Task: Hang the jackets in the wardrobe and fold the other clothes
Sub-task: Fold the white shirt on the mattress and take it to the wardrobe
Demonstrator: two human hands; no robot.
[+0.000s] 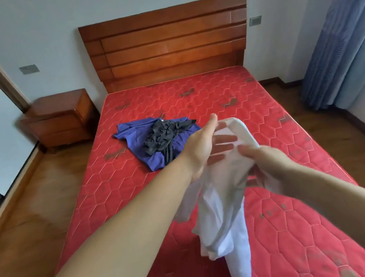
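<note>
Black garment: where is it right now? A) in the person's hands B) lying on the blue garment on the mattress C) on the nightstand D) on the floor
B: the black garment lies crumpled on top of the blue garment on the red mattress, while the left hand and right hand hold a white garment.

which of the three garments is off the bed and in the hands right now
The white garment: both hands, left hand and right hand, hold it up, while the blue and black ones lie on the mattress.
</note>
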